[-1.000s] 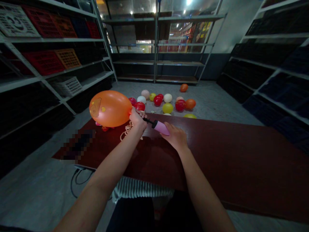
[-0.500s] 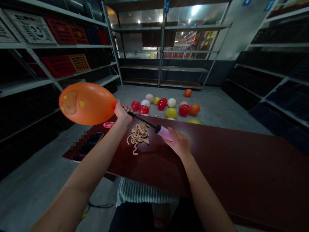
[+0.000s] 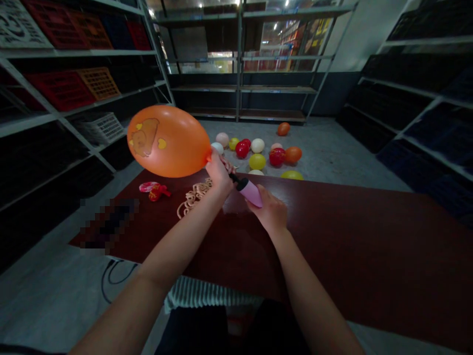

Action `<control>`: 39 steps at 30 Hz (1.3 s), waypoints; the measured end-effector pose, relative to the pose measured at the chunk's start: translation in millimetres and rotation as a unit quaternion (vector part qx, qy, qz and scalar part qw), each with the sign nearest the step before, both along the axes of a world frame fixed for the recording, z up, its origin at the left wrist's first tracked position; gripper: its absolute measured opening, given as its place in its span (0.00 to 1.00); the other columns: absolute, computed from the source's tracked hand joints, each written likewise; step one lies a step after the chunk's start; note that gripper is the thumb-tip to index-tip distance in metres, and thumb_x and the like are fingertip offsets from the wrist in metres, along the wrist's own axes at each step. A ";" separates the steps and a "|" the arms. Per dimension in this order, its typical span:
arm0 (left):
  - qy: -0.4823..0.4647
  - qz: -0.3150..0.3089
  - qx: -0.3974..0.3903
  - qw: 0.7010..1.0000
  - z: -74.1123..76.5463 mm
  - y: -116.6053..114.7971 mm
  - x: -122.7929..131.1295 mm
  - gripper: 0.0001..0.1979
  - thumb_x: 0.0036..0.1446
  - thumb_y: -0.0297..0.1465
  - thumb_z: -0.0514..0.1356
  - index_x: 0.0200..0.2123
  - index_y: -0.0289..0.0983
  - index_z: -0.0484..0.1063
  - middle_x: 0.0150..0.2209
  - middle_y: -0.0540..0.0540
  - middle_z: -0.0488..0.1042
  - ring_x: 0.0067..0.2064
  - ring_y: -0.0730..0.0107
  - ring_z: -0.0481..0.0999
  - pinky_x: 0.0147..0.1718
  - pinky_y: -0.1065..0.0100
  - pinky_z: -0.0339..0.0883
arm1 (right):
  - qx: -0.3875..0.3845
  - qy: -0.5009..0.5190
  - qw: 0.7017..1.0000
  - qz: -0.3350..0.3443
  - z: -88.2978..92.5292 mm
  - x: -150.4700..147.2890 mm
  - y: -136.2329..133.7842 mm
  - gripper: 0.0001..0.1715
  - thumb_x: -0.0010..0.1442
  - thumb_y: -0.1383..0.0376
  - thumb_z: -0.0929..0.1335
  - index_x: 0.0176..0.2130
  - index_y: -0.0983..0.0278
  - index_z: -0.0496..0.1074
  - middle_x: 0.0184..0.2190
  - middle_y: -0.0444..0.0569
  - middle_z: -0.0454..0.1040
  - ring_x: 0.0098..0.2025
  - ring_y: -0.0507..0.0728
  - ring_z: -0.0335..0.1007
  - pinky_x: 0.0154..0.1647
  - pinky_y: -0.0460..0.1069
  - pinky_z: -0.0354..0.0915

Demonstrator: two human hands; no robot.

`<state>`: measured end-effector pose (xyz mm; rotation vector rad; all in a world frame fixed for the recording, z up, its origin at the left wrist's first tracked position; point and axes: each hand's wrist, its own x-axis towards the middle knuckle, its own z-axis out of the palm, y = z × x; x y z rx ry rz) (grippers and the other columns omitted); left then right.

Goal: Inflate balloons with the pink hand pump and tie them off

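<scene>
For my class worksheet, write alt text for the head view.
The left hand holds an inflated orange balloon by its neck, the right hand a pink pump. Limp balloons and beige strands lie on the table; colourful balloons dot the floor beyond.

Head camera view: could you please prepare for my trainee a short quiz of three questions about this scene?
1. Choose one. The right hand grips: A) a plastic crate; B) a balloon pump; C) a marker pen.
2. True or false: the beige strands lie on the table.
3. Fill in: the left hand is at the neck of an inflated balloon coloured ____.

Key: 1. B; 2. true; 3. orange.
</scene>
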<state>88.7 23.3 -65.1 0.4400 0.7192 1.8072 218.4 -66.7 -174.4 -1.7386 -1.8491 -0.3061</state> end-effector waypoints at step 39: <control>0.011 0.039 0.062 0.997 64.4 -8.3 -75.4 0.28 0.73 0.43 0.50 0.20 0.39 0.50 0.13 0.57 0.47 0.13 0.78 0.48 0.13 0.71 0.45 | 0.073 0.011 0.997 0.031 -12.3 -9.1 2.1 0.31 0.61 0.50 0.72 0.58 0.64 0.72 0.40 0.53 0.82 0.35 0.59 0.78 0.35 0.50 0.64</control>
